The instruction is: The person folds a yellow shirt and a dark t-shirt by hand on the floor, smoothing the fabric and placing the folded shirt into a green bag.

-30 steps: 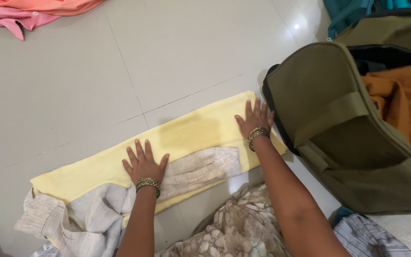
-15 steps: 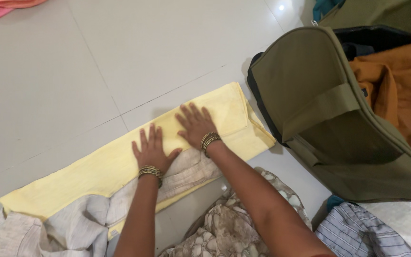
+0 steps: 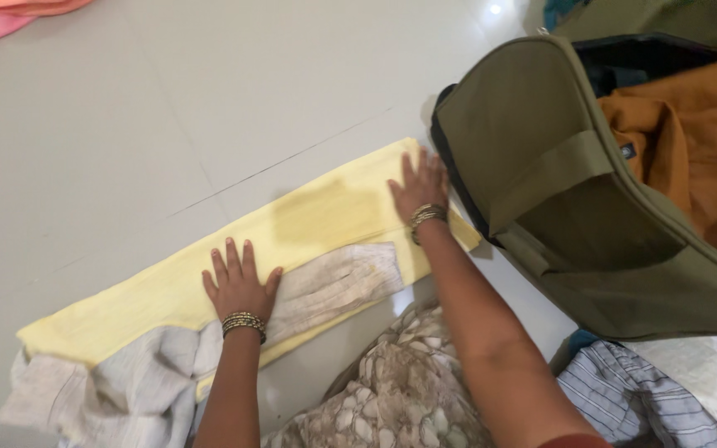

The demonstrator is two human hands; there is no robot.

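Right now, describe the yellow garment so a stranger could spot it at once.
Start at the olive bag on the right. Left of it, flat on the grey tiled floor, lies the yellow garment, a long folded strip under both hands. Pale yellow alone sets it apart.

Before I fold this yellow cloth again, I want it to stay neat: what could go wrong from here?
1. The right hand presses the cloth's end right against the green bag; the end could catch there and crease.
2. The grey garment lies partly over the near edge, by the left hand, so it might get folded in.
3. The bunched grey fabric at the far left end could likely drag that end out of line.
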